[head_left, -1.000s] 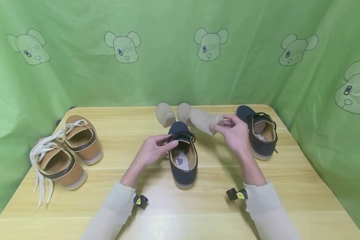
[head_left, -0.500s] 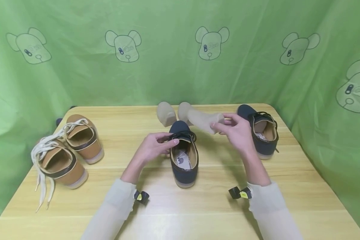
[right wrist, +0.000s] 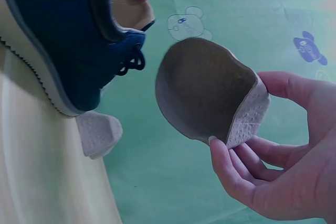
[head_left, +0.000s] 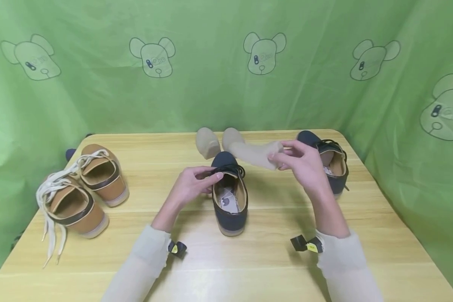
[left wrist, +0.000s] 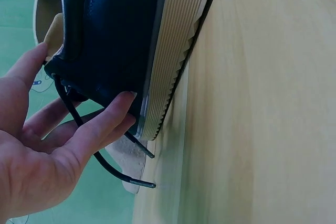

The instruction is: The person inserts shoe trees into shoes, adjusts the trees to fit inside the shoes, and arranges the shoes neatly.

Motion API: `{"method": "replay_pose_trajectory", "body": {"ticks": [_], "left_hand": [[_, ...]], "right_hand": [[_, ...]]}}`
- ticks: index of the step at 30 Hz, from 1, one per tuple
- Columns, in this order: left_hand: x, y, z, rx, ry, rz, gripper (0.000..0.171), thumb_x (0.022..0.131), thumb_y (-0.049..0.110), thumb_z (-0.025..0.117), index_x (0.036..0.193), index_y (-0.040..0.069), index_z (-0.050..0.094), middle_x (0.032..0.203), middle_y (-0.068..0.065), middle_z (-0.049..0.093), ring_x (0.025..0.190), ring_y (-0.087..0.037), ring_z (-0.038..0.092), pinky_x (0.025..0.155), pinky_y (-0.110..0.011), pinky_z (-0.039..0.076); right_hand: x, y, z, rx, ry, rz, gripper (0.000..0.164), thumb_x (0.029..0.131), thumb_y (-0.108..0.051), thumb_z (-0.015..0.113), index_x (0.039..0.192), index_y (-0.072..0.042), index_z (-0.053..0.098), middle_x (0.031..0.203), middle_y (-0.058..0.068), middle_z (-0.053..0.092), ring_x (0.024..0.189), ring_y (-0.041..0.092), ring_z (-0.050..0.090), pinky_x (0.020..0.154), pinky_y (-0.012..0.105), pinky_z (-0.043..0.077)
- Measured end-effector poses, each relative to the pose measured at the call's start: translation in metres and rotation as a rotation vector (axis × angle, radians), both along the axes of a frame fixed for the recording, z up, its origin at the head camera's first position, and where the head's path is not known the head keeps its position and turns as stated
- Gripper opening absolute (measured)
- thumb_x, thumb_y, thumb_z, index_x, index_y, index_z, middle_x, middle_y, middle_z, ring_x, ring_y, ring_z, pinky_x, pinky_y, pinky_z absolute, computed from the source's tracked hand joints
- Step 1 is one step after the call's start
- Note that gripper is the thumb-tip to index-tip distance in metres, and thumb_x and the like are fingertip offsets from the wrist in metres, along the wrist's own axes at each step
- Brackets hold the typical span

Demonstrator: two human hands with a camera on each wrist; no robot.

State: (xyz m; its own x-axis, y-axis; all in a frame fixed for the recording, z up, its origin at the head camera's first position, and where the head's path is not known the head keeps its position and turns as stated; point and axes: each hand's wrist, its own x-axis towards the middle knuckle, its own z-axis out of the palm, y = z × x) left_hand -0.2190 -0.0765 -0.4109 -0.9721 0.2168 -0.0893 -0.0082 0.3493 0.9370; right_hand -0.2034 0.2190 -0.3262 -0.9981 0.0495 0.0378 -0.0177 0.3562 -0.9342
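My left hand holds a navy lace-up shoe by its front part, thumb on the tongue and fingers along the side. The shoe's opening faces me, and a printed insole shows inside. In the left wrist view its ribbed sole lies close along the table. My right hand pinches the end of a grey moulded-pulp shoe insert, raised to the right of that shoe. Its hollow side shows in the right wrist view. Two more such inserts, a left one and a right one, lie behind the shoe.
The other navy shoe stands at the right, partly behind my right hand. Two brown shoes with long white laces stand at the left, a rear one and a front one. Green curtain surrounds the wooden table.
My right hand has shifted a little to the right, and the insert in it has turned, its far end now overlapping the right-hand insert behind. My left hand and its shoe stay in place.
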Motion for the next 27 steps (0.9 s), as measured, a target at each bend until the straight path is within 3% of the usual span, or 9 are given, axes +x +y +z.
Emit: {"method": "replay_pose_trajectory", "body": {"ticks": [8,15,27], "left_hand": [[0.002,0.001,0.001,0.012,0.008,0.018,0.061,0.084,0.055,0.078,0.129,0.015,0.070,0.121,-0.010,0.074,0.076,-0.020,0.074,0.079,-0.046,0.062],[0.002,0.003,0.001,0.020,0.006,0.024,0.059,0.085,0.055,0.077,0.128,0.016,0.070,0.119,-0.009,0.074,0.075,-0.021,0.074,0.079,-0.046,0.062],[0.001,0.001,0.000,0.047,0.011,0.010,0.051,0.087,0.049,0.077,0.126,0.016,0.072,0.116,-0.010,0.075,0.075,-0.021,0.074,0.078,-0.043,0.063]], "right_hand": [[0.005,0.003,0.007,0.020,0.003,0.060,0.042,0.090,-0.023,0.074,0.128,-0.006,0.066,0.099,-0.008,0.072,0.085,0.010,0.068,0.077,0.026,0.059],[0.010,0.006,0.011,0.060,-0.039,0.070,0.045,0.090,-0.026,0.070,0.132,-0.011,0.064,0.116,0.000,0.068,0.087,0.013,0.067,0.082,0.030,0.055],[0.015,0.002,0.015,0.070,-0.024,0.136,0.042,0.087,-0.017,0.066,0.127,-0.007,0.066,0.099,-0.007,0.071,0.082,0.017,0.066,0.082,0.030,0.053]]}}
